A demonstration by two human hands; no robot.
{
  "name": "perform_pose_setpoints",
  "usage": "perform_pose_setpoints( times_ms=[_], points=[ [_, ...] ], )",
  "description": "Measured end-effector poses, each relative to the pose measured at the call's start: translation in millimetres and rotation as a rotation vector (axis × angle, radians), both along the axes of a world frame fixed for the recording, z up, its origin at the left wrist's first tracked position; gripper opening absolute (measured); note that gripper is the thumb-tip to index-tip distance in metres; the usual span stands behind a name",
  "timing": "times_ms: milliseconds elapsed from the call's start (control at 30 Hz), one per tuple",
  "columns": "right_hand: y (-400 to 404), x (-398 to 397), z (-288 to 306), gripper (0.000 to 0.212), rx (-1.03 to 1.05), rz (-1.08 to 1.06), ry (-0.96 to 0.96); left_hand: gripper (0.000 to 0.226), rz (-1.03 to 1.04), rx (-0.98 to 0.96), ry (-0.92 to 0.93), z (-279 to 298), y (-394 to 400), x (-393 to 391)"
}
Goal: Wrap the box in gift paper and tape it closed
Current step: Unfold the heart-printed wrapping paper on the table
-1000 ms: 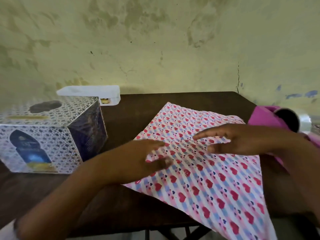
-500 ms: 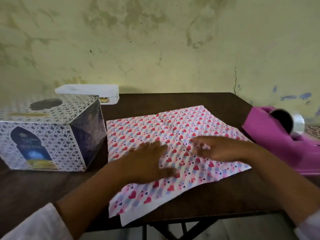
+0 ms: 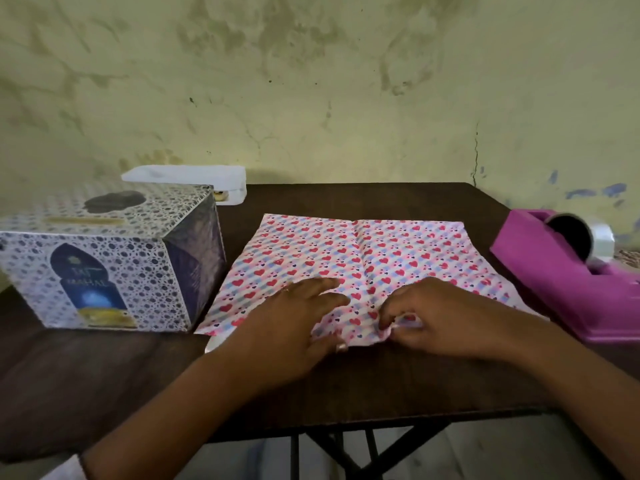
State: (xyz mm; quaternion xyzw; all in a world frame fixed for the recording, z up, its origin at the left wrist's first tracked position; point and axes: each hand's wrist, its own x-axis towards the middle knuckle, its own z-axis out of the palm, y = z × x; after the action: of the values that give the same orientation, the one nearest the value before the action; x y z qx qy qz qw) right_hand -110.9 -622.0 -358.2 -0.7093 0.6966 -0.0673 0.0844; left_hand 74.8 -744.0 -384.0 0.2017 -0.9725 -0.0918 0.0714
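The box [image 3: 104,261] stands unwrapped on the dark table [image 3: 104,382] at 9 o'clock, just beside the heart-print gift paper [image 3: 346,258] lying flat at centre; the left hand [image 3: 298,323] rests spread on the paper's near edge with fingers straight; the right hand [image 3: 440,320] pinches that crumpled edge; a pink tape dispenser [image 3: 568,278] sits at 3 o'clock; a white block [image 3: 194,180] lies at 11 o'clock against the wall
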Motion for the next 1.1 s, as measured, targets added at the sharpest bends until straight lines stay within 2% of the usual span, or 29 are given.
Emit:
perform_pose_setpoints(
  times_ms=[133,267,400,433,500,600,667,733,767,833,867,900,967,1033,1100],
  points=[
    [-8,-7,13,0.014,-0.078,-0.003,-0.094,0.050,-0.025,0.029,0.142,3,1,7],
    [-14,-10,32,0.026,0.009,0.009,-0.156,0.040,0.003,0.011,0.239,13,2,8],
    [-22,-10,39,0.027,-0.062,-0.056,-0.090,0.063,-0.068,-0.421,0.332,8,9,9],
    [-25,-9,41,0.028,-0.094,-0.064,-0.089,0.058,-0.135,-0.515,0.394,6,12,10],
    [-30,-8,48,0.024,-0.149,-0.079,-0.112,0.034,-0.253,-0.686,0.493,5,18,10],
    [-33,-7,63,0.024,-0.169,-0.100,-0.111,0.034,-0.236,-0.758,0.386,5,18,5],
    [-36,-6,74,0.024,-0.167,-0.106,-0.093,0.035,-0.216,-0.727,0.241,3,12,-1],
    [-40,-6,84,0.021,-0.209,-0.145,-0.007,0.019,-0.203,-0.600,0.120,0,9,-4],
    [-43,-7,87,0.021,-0.254,-0.163,0.117,0.016,-0.193,-0.513,0.087,0,9,-5],
    [-52,-11,90,0.020,-0.442,-0.213,0.496,0.013,-0.158,-0.351,0.076,6,16,-4],
    [-56,-11,92,0.020,-0.574,-0.247,0.650,0.021,-0.129,-0.306,0.073,12,21,-5],
    [-58,-11,96,0.020,-0.661,-0.295,0.711,0.034,-0.099,-0.251,0.057,19,24,-6],
    [-64,-11,109,0.019,-0.847,-0.383,0.647,0.047,-0.083,-0.049,0.057,28,27,-7],
    [-73,-19,123,0.023,-0.910,-0.470,0.491,0.049,-0.094,0.135,0.131,36,23,-16],
    [-81,-16,129,0.038,-0.910,-0.448,0.303,0.046,-0.060,0.109,0.125,32,8,-31]
  ],
)
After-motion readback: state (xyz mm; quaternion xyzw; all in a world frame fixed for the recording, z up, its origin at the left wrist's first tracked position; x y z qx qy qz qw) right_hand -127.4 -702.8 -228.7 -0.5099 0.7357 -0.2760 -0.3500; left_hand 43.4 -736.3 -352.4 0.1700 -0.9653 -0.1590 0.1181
